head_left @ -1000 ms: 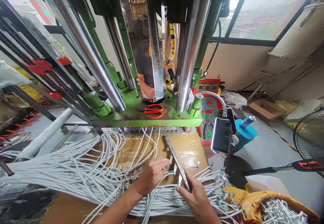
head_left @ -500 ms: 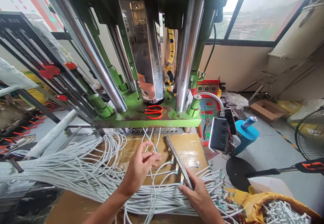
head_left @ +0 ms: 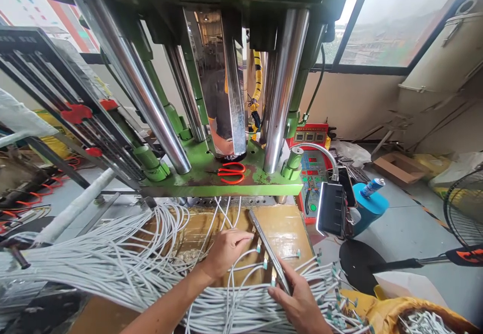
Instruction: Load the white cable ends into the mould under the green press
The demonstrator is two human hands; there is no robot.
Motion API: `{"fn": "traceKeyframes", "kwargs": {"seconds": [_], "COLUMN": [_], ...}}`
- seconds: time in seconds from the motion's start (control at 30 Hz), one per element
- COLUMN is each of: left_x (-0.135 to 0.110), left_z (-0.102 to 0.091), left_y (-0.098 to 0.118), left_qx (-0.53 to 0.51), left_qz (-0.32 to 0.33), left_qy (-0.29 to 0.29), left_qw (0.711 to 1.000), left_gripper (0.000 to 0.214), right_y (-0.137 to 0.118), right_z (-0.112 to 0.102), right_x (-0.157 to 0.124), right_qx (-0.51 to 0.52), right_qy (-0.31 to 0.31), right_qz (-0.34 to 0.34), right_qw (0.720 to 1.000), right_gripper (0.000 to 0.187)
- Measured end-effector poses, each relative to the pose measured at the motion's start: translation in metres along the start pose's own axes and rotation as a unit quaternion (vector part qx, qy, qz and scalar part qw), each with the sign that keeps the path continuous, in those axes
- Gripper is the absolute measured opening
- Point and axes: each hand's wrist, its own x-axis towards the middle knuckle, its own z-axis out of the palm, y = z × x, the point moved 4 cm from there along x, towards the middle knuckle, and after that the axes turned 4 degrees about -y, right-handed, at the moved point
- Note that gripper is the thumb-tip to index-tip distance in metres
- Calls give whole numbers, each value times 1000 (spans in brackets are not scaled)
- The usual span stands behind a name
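Note:
My left hand (head_left: 225, 251) reaches forward over a cardboard-covered bench (head_left: 287, 228), its fingers pinched on a white cable end beside a long metal strip (head_left: 268, 249). My right hand (head_left: 302, 305) grips the near end of that strip, which lies diagonally across the bench. A few cable ends with small teal-tipped connectors (head_left: 264, 263) sit along the strip's left side. A thick bundle of white cables (head_left: 105, 258) spreads across the bench from the left and runs under both hands.
A green press (head_left: 211, 173) with chrome columns stands just behind the bench, orange scissors (head_left: 230, 171) lying on its base. A work lamp (head_left: 330, 208) on a flexible neck and a red control box (head_left: 311, 170) stand at right. A fan (head_left: 464, 208) is far right.
My left hand rose with spread fingers holding a cable end, then came back down towards the strip. My right hand stayed on the strip. The view tilted up slightly.

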Motion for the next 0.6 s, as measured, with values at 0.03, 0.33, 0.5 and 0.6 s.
{"fn": "traceKeyframes", "kwargs": {"seconds": [0.03,0.33,0.5,0.6], "left_x": [0,2,21,23], "left_z": [1,6,-59,-89], "left_y": [-2,2,-7,-44], "left_qx": [-2,-28,-172,-338], "left_qz": [8,-4,-171,-312], "left_qy": [3,-20,78,230], "left_qw": [1000,999,967,858], "left_gripper": [23,25,55,63], "right_y": [1,10,8,-10], "right_z": [0,8,-5,-15], "right_x": [0,-1,-4,6], "right_qx": [-2,-78,-313,-484], "right_qy": [1,47,83,23], "right_qz": [4,11,-35,-56], "right_qw": [1000,996,945,873], "right_gripper": [63,59,54,43]}}
